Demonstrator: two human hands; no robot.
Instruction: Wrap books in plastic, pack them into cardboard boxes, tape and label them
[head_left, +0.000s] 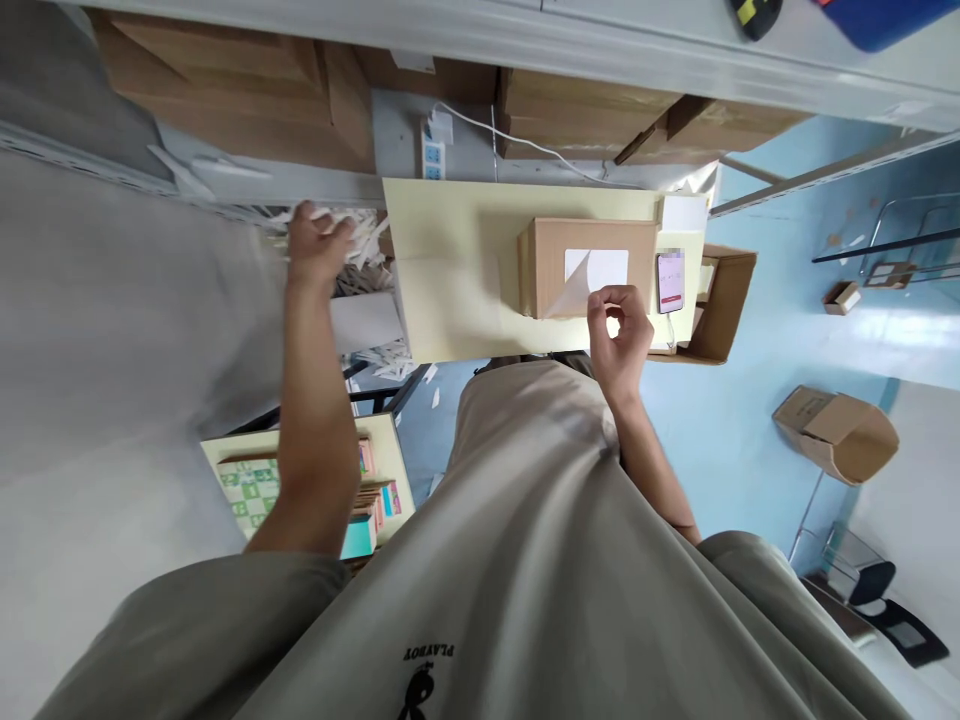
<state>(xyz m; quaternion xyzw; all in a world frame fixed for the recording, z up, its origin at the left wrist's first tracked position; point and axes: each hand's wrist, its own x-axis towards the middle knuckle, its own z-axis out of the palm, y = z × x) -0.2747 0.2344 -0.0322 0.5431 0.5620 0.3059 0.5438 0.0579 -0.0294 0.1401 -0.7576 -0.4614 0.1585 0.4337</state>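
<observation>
A brown cardboard box (551, 262) stands on a pale yellow table (450, 250). A white label (592, 270) lies on its top, with one corner lifted. My right hand (619, 335) pinches that label near the box's front edge. My left hand (315, 242) reaches far to the left over a heap of white paper strips (360, 250). Its fingers are curled at the strips; whether they hold any is unclear.
A phone (670, 281) with a lit screen stands at the table's right. An open carton (724, 300) sits beside it, another (836, 430) on the blue floor. Cardboard boxes (247, 80) fill a shelf behind. A power strip (433, 155) hangs there. Coloured booklets (375, 490) lie low left.
</observation>
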